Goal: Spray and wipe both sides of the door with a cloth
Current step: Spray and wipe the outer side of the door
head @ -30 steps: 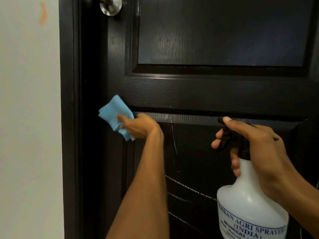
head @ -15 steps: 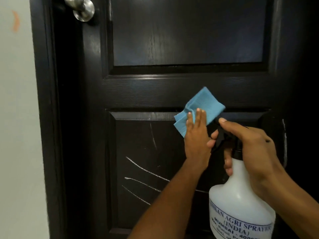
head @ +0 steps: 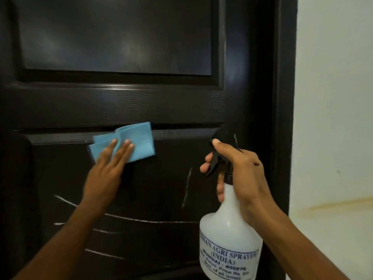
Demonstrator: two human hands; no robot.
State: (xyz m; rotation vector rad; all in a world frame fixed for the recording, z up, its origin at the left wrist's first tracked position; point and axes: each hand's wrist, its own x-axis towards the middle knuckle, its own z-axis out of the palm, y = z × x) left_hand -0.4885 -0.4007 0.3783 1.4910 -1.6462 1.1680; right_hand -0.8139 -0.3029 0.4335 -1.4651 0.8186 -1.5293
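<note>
The left hand [head: 107, 168] pressed the soft blue cloth [head: 129, 141] against the dark door [head: 121, 106] with straight fingers; it looked limp and best held flat under the palm. The right hand [head: 242, 170] gripped the light plastic spray bottle [head: 228, 235] by its neck.

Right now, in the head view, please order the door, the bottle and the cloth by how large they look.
Largest: door, filling most of the frame.
Then: bottle, though nearness to the camera enlarges it.
Smallest: cloth, partly under the left hand.
</note>
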